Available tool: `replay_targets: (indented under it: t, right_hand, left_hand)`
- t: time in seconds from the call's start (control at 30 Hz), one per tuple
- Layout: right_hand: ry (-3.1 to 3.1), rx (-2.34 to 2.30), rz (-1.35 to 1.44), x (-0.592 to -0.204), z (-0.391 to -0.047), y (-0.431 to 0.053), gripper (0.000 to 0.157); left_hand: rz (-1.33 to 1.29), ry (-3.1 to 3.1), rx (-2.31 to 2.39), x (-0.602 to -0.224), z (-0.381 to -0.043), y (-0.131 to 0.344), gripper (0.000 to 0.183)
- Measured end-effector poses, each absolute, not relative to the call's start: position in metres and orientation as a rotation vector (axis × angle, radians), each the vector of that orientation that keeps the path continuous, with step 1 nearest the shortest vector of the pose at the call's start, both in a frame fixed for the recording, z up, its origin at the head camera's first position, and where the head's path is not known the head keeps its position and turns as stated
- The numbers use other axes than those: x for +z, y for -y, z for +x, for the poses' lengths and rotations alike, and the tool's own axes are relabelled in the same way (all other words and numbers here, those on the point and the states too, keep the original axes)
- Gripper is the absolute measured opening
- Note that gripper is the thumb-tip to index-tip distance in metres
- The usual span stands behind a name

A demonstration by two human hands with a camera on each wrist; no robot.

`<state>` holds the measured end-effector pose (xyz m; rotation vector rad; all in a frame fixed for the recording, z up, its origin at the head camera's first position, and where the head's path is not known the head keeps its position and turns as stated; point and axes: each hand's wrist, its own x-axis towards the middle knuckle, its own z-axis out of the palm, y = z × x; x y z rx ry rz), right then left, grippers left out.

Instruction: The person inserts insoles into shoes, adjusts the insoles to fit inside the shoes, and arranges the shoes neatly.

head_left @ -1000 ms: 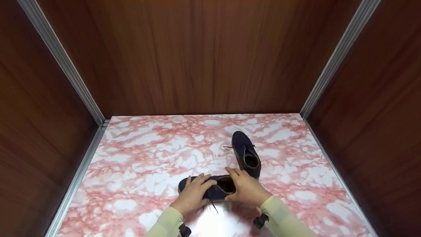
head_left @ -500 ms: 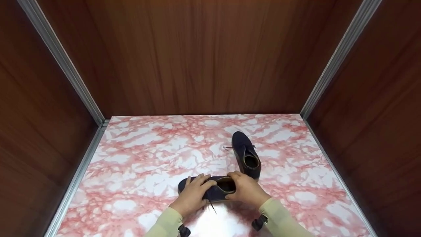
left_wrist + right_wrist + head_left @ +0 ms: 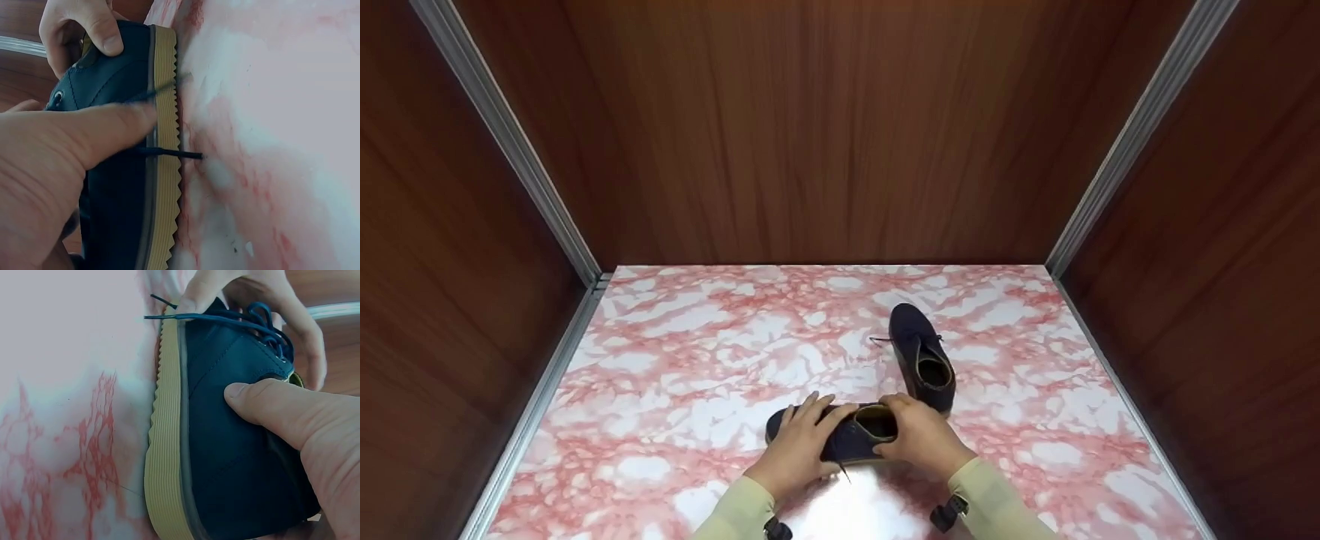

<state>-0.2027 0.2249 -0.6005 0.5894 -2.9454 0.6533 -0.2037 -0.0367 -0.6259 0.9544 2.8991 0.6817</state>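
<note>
A dark navy lace-up shoe (image 3: 856, 448) lies sideways near the front, toe to the left and opening upward. My left hand (image 3: 796, 454) spans its front half, fingers over the far side and thumb down the near side. At the heel, my right hand (image 3: 926, 436) grips the shoe, with its thumb (image 3: 253, 400) pressed on the near side. Loose lace ends (image 3: 174, 152) hang past the ribbed tan sole (image 3: 165, 124) beside my left thumb, which is blurred. A matching shoe (image 3: 911, 326) stands just behind my right hand, toe pointing away, one lace trailing left.
The surface (image 3: 675, 360) is patterned in red and white marbling, with a bright glare near the front. Dark wood panels (image 3: 825, 135) enclose it at the back and both sides. Grey metal rails (image 3: 510, 142) run along the corners.
My left hand's fingers have shifted and spread slightly over the front of the shoe. The right hand's fingers have drawn back a little onto the heel's rim. Both shoes stay in place.
</note>
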Motion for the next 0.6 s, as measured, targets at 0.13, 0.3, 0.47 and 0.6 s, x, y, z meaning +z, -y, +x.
replay_targets:
  t: [0.13, 0.3, 0.47, 0.6]
  right_hand:
    - [2.942, 0.661, 0.568, -0.6006, -0.2020, -0.2238, 0.076]
    - [2.939, 0.660, 0.551, -0.6002, -0.2013, -0.2228, 0.077]
    - [2.941, 0.638, 0.524, -0.6016, -0.1979, -0.2208, 0.077]
    - [2.933, 0.638, 0.501, -0.6028, -0.1944, -0.2176, 0.078]
  left_hand:
    - [0.898, -2.959, 0.689, -0.6268, -0.1995, 0.0379, 0.098]
    - [0.798, -3.028, 0.595, -0.6269, -0.1993, 0.0396, 0.095]
    - [0.783, -3.010, 0.562, -0.6271, -0.2027, 0.0413, 0.090]
    - [0.814, -3.014, 0.590, -0.6271, -0.2054, 0.0429, 0.086]
